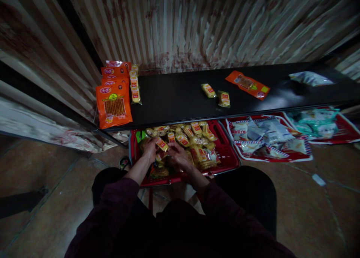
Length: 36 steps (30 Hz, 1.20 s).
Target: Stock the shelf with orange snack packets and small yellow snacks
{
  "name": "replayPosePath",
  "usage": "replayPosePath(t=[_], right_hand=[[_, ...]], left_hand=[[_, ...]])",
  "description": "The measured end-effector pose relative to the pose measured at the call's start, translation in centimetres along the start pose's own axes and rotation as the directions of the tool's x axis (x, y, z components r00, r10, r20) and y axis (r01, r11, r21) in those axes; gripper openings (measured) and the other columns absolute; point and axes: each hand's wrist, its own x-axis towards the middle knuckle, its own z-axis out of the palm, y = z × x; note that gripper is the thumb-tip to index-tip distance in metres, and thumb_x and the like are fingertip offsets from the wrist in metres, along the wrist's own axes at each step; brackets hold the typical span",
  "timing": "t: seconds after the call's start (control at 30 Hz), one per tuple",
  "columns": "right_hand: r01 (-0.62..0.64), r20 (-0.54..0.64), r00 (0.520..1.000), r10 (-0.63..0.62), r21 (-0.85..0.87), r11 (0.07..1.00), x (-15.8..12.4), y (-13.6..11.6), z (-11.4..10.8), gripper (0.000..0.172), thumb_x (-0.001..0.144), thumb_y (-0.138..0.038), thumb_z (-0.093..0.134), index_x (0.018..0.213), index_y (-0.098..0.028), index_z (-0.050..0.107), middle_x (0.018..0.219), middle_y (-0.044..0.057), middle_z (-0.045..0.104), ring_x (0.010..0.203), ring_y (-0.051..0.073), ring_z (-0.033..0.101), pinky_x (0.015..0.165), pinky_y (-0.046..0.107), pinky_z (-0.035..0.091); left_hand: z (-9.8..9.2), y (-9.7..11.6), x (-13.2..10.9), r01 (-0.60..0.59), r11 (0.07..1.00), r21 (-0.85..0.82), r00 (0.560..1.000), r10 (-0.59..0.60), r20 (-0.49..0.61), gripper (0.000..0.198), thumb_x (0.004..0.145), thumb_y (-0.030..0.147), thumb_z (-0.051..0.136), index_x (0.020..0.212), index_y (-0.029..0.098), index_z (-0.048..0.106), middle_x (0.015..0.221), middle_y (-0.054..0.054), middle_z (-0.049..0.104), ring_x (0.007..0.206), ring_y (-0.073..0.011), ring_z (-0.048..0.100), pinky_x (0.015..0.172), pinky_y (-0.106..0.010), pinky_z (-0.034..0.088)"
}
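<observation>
Over a red basket (pixel 229 156) full of small yellow-wrapped snack packs, my left hand (pixel 149 150) is closed on one snack pack (pixel 162 144) with a red and orange label. My right hand (pixel 180 157) has its fingertips curled at the right end of that same pack. Just behind the right fingertips is another small snack pack (pixel 171 137); whether the hand touches it I cannot tell. More packs lie loosely heaped around both hands, and the fingers partly hide those below.
Above the basket runs a black shelf (pixel 168 96). Orange snack bags (pixel 114 106) stand at its left beside a row of yellow packs (pixel 135 85). Two loose packs (pixel 208 90), an orange bag (pixel 247 85) and a silvery bag (pixel 311 78) lie farther right. More filled baskets (pixel 281 160) sit under the shelf.
</observation>
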Motion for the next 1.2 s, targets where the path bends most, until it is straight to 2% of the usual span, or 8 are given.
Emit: replayPosePath(t=[0.1,0.23,0.47,0.6,0.73,0.87,1.07,1.2], right_hand=[[-0.061,0.016,0.998,0.061,0.036,0.997,-0.4,-0.4,0.2,0.029,0.065,-0.04,0.069,0.086,-0.022,0.062,0.08,-0.001,0.063,0.072,0.015,0.06,0.072,0.03,0.05],[-0.074,0.025,0.997,0.072,0.056,0.996,-0.6,-0.7,0.3,0.03,0.063,-0.04,0.071,0.086,-0.023,0.06,0.078,-0.002,0.062,0.073,0.016,0.059,0.071,0.029,0.05],[-0.055,-0.067,0.996,0.066,0.15,0.987,-0.4,-0.3,1.2,0.039,0.06,-0.053,0.072,0.084,-0.024,0.059,0.078,0.0,0.063,0.071,0.017,0.06,0.067,0.03,0.051],[-0.036,-0.091,0.995,0.05,0.152,0.988,-0.3,-0.5,1.7,0.039,0.061,-0.046,0.072,0.089,-0.022,0.059,0.077,0.0,0.063,0.07,0.016,0.059,0.065,0.03,0.049],[-0.037,-0.136,0.989,0.056,0.143,0.989,-0.4,-1.0,2.0,0.034,0.063,-0.041,0.069,0.09,-0.021,0.06,0.077,0.0,0.063,0.068,0.015,0.058,0.063,0.028,0.048],[-0.06,-0.139,0.987,0.081,0.149,0.987,-0.5,-0.9,2.1,0.036,0.065,-0.039,0.068,0.095,-0.02,0.06,0.082,0.001,0.065,0.072,0.017,0.061,0.066,0.03,0.05],[0.005,-0.174,0.984,0.026,0.175,0.985,-0.4,0.0,2.4,0.046,0.063,-0.038,0.072,0.104,-0.022,0.057,0.112,0.009,0.066,0.101,0.024,0.062,0.087,0.04,0.051],[0.029,-0.156,0.988,-0.009,0.123,0.992,-0.3,0.4,2.6,0.045,0.064,-0.039,0.071,0.104,-0.022,0.06,0.116,0.009,0.064,0.111,0.026,0.058,0.097,0.043,0.045]], left_hand=[[0.0,0.0,0.0,0.002,1.0,-0.011,1.0,-0.002,0.003,0.013,0.067,0.019,0.068,0.076,0.015,0.059,0.071,0.0,0.061,0.058,-0.008,0.055,0.052,-0.02,0.04],[0.1,-0.1,-0.1,0.001,1.0,-0.018,1.0,-0.001,0.018,0.017,0.066,0.016,0.069,0.08,0.015,0.06,0.071,0.0,0.063,0.056,-0.0077,0.055,0.053,-0.02,0.041],[0.4,-0.6,-0.1,0.021,1.0,0.022,1.0,-0.022,0.021,0.038,0.07,0.014,0.067,0.107,0.019,0.061,0.078,0.0,0.065,0.057,-0.0078,0.057,0.056,-0.02,0.044],[0.5,-0.6,-0.4,0.008,0.999,0.036,1.0,-0.009,0.027,0.045,0.07,0.012,0.067,0.114,0.021,0.059,0.08,0.0,0.065,0.06,-0.0078,0.058,0.06,-0.02,0.046],[0.6,-0.6,-0.9,-0.02,0.995,0.099,1.0,0.018,0.016,0.046,0.073,0.011,0.065,0.117,0.021,0.057,0.078,0.0,0.064,0.056,-0.0069,0.055,0.057,-0.02,0.044],[0.6,-0.9,-0.8,-0.067,0.991,0.113,0.998,0.068,-0.003,0.045,0.071,0.009,0.065,0.113,0.021,0.056,0.083,-0.001,0.064,0.062,-0.0077,0.058,0.06,-0.02,0.046],[0.2,-1.3,-0.2,-0.175,0.975,0.141,0.982,0.182,-0.042,0.035,0.067,0.005,0.064,0.097,0.019,0.054,0.083,0.0,0.061,0.066,-0.0089,0.059,0.065,-0.022,0.047],[0.1,-1.3,-0.3,-0.216,0.956,0.197,0.973,0.227,-0.037,0.027,0.066,0.006,0.065,0.088,0.019,0.055,0.082,0.0,0.062,0.071,-0.0107,0.059,0.069,-0.024,0.047]])
